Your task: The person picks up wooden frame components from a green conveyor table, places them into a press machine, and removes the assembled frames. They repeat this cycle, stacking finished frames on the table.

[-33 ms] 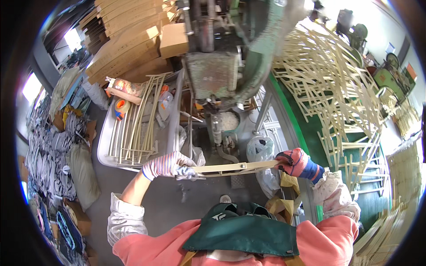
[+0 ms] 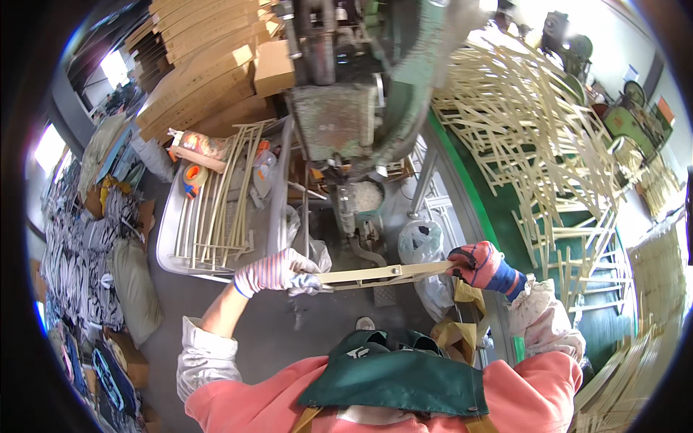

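Between my hands I hold a bundle of long, thin cream slats [image 2: 375, 273] level in front of me, above the floor. A small dark hole or pin shows near its middle, and narrow gaps run between the slats. My left hand [image 2: 278, 272], in a striped white glove, is closed around the left end. At the other end my right hand [image 2: 476, 266], in a red and blue glove, grips the slats with its fingers curled. Beyond the slats stands a worn green machine [image 2: 336, 126], apart from them.
At left, a white tub [image 2: 167, 242] holds cream slats, an orange tape roll [image 2: 193, 174] and a bag. A green-topped table [image 2: 498, 206] at right carries a large heap of slats [image 2: 520, 123]. Cardboard boxes [image 2: 209, 90] are stacked at far left; plastic bags [image 2: 421, 244] hang by the table.
The machine, tub and table have shifted slightly left in the picture. Both hands keep their grip, and the slats stay almost in the same place.
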Tool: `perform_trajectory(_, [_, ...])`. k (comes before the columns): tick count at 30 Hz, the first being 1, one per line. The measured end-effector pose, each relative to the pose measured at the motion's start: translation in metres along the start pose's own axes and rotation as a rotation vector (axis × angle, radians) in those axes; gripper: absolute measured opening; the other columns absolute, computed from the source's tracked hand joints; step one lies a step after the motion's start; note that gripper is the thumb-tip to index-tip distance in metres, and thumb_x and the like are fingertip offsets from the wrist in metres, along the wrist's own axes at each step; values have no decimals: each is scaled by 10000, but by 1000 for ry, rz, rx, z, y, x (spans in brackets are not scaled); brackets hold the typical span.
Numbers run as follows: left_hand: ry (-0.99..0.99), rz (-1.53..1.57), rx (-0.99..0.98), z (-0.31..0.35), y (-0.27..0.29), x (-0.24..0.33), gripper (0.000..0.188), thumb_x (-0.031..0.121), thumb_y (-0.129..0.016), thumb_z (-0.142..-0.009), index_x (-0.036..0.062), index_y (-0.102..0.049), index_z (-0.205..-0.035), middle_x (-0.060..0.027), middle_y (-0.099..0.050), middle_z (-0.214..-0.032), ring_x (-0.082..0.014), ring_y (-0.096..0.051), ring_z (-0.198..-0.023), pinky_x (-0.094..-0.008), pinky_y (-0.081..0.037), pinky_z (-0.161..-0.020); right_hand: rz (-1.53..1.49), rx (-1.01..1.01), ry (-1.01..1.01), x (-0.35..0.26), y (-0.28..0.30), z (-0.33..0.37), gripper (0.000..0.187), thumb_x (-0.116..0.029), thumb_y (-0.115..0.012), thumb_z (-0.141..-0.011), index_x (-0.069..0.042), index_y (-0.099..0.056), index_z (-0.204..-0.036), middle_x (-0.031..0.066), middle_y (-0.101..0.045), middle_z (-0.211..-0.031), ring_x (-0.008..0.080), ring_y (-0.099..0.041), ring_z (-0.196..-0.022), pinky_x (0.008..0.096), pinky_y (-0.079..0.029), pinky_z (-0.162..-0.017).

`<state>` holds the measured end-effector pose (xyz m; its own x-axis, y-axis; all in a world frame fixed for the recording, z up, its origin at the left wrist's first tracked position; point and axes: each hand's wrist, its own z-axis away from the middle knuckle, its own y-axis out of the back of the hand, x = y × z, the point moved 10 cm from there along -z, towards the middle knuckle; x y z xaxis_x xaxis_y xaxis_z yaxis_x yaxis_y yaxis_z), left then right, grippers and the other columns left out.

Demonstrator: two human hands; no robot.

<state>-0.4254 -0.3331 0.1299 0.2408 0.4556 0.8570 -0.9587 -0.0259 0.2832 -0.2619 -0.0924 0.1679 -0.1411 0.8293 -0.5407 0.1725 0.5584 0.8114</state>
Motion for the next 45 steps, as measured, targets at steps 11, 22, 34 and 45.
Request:
perform_trajectory(11, [-910, -674, 498, -97, -259, 150, 729, 464, -777, -614, 100, -478, -1171, -105, -556, -992, -298, -537, -989, -508, -280, -1023, -858, 692, -613, 53, 88, 240, 334, -300, -567, -921, -32, -588, -722, -31, -502, -583, 35, -430, -512, 205, -324, -447])
perform_trajectory(22, [-1207, -822, 338, -185, -379, 242, 415, 232, -730, -531, 70, -598, -890, -93, -602, -822, -291, -585, -796, -396, -463, -703, -632, 963, -553, -43, 170, 449, 386, -323, -525, -913, 40, -627, -832, 87, -601, -679, 152, -591, -610, 279, -466, -531])
perform_trajectory(34, [-1623, -1402, -105, -182, -517, 344, 87, 167, -566, -733, 112, -587, -669, -43, -571, -529, -226, -599, -525, -389, -451, -695, 998, 244, -913, -57, 117, 471, 591, -220, -564, -812, -10, -395, -1337, 180, -559, -1008, 355, -546, -845, 454, -471, -669])
perform_trajectory(45, [-1815, -1056, 565, -192, -282, 603, 424, 376, -670, -777, 88, -605, -1082, -99, -615, -947, -265, -566, -916, -383, -429, -878, 291, 993, -536, 104, 297, 330, 653, 34, -444, -815, -69, -227, -1422, 144, -538, -745, 242, -560, -584, 365, -456, -526])
